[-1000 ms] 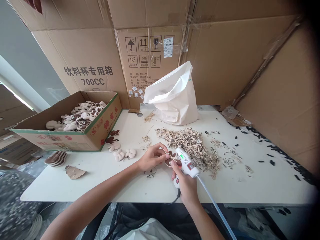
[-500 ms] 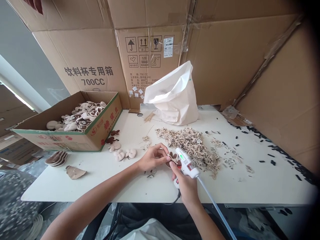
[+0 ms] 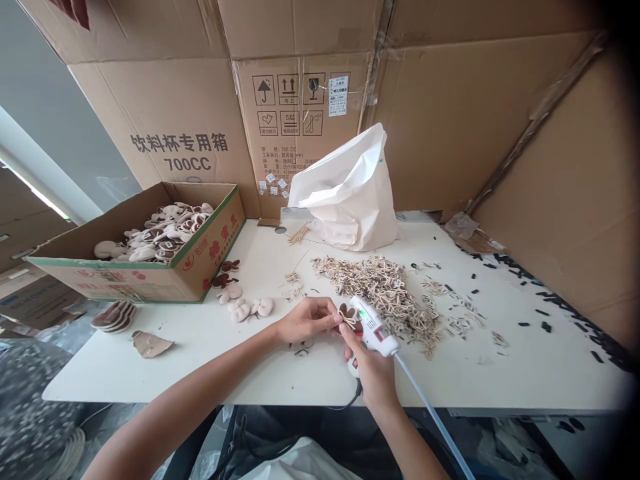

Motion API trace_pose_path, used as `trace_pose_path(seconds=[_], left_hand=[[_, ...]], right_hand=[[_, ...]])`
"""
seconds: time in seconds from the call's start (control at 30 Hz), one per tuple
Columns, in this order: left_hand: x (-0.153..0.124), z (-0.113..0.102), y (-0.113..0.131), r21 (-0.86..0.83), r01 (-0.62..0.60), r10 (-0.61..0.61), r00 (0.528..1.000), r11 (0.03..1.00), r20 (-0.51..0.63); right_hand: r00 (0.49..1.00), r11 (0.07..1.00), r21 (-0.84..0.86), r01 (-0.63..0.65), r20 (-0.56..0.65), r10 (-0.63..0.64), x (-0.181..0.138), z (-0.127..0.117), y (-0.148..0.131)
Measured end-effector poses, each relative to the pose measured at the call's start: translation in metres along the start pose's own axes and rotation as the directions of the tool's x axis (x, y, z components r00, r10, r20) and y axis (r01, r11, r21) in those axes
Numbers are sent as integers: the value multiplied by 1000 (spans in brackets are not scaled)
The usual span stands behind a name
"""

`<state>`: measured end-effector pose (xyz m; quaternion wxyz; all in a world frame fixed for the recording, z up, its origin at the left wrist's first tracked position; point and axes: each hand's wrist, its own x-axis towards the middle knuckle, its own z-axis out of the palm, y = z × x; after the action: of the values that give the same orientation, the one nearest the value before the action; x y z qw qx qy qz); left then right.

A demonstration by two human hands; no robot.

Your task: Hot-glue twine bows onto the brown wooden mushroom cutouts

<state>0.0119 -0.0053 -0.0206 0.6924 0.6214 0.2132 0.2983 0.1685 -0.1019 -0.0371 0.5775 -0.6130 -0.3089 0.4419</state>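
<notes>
My left hand pinches a small brown rounded piece with a tan twine bow on its face, holding it by the edge. My right hand grips a white hot glue gun, which has a green light on top. The gun's tip is hidden behind my fingers, right beside the brown piece. A long clear glue stick runs from the back of the gun toward the lower right. A heap of tan twine bits lies just beyond the gun.
An open cardboard box of pale and brown shapes stands at the left on the white table. More shapes lie near it. A white paper bag stands behind the heap, black scraps lie to the right, and cardboard walls surround the table.
My left hand has shifted slightly lower and to the right, with its fingers lower on the brown piece. The glue gun has barely moved, and my grips have not changed.
</notes>
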Motion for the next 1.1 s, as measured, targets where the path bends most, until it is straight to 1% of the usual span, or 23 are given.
trace_pose_path(seconds=[0.13,0.37,0.47,0.73,1.0,1.1], left_hand=[[1,1,0,23,-48,49,996,999,-68],[1,2,1,33,-28,30,998,999,-49],[1,2,3,42,-37,39,998,998,-44],[0,1,1,79,-36,44,994,996,-104],[-1,2,3,42,-14,16,999,999,-40],[-2,2,6,75,-11,14,999,997,-36]], right_hand=[[1000,1000,23,11,9,-11,-1,1,-3],[1000,996,88,28,3,-28,2,0,1],[999,996,85,25,17,-27,2,0,1],[1000,999,38,-8,7,7,-2,2,-6],[1000,999,41,-18,-8,18,-3,3,-7],[999,999,36,-32,-9,33,-2,3,-6]])
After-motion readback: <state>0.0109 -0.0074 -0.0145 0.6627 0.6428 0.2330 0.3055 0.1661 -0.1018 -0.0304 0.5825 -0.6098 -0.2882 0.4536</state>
